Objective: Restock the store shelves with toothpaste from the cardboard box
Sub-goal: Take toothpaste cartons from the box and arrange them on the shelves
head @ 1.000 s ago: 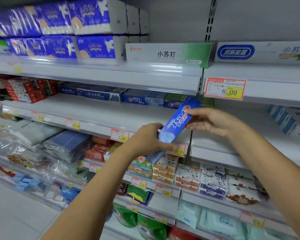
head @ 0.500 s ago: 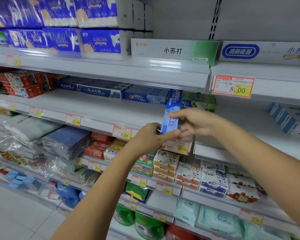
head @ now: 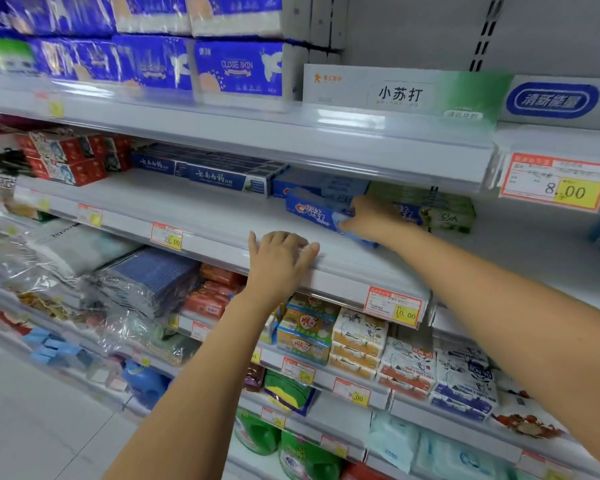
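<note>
The right hand (head: pixel 371 216) has a narrow grip, its fingers curled round the right end of the blue toothpaste box (head: pixel 310 211), thumb underneath near the box's pale end. The box is down on the middle shelf (head: pixel 205 209), lying lengthwise with its logo face turned to the front and its right end angled toward the shelf lip. Whether it rests fully on the board I cannot tell. The left hand (head: pixel 281 252) holds nothing: it lies palm down on the front edge of the same shelf, fingers straight and slightly spread. Half a second ago both hands held the box upright in the air in front of that edge. Since then the left hand has let go and the box has been turned level and carried in. Just behind the box lies another blue carton (head: pixel 326 185), with green cartons (head: pixel 444 214) close on the right and dark blue cartons (head: pixel 222 176) to the left. Below the left hand's side, a red-and-yellow price tag (head: pixel 394 306) hangs on the shelf lip.
</note>
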### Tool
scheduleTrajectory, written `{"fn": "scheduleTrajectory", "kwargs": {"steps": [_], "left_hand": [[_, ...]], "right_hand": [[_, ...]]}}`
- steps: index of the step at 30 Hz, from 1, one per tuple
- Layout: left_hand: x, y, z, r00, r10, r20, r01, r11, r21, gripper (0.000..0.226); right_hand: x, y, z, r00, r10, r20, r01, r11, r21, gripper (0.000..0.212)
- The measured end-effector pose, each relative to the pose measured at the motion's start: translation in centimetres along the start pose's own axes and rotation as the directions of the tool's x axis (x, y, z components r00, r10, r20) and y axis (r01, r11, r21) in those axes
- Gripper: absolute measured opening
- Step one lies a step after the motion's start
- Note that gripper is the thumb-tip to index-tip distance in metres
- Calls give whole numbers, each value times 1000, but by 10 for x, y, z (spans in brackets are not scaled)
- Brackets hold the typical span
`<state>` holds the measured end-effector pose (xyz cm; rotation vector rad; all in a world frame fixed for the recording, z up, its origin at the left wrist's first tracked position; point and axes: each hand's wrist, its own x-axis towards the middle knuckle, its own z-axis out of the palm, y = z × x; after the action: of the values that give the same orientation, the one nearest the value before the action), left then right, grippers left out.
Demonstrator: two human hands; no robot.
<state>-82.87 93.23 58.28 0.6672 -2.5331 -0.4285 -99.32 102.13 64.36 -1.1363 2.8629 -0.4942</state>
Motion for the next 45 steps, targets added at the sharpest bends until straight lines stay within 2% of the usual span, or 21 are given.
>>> {"fn": "scheduleTrajectory", "kwargs": {"steps": [4,10,20,30,36,41,43,45], "left_hand": [[4,-5,2,999,21,26,-21,1000,8,46],[3,-6,9,999,37,14,-38,999,30,45],[4,-5,11,999,39,18,-40,997,64,48],[3,-5,12,999,43,9,-43,997,57,46],[4,-5,12,999,42,7,-43,996,79,47],[4,-4,10,999,31,24,-33,997,73,47],[-1,-1,11,997,45,-65,-46,999,-12,42],[-24,12,13,973,74,-218,-120,971,-205,30]], "right_hand": [[19,-10,10,990,-56,-126,46,996,-79,25],[41,-8,15,977,-138,-162,110,980,-167,35],[57,-3,23,939,-263,-219,217,952,-215,35],[68,2,31,925,-279,-259,208,940,-270,40],[66,0,28,944,-244,-223,176,942,-286,42],[32,-6,19,943,-227,-242,192,968,-162,52],[-1,-6,8,922,-276,-272,256,961,-109,41],[-47,2,-3,876,-349,-332,341,936,-83,27]]}}
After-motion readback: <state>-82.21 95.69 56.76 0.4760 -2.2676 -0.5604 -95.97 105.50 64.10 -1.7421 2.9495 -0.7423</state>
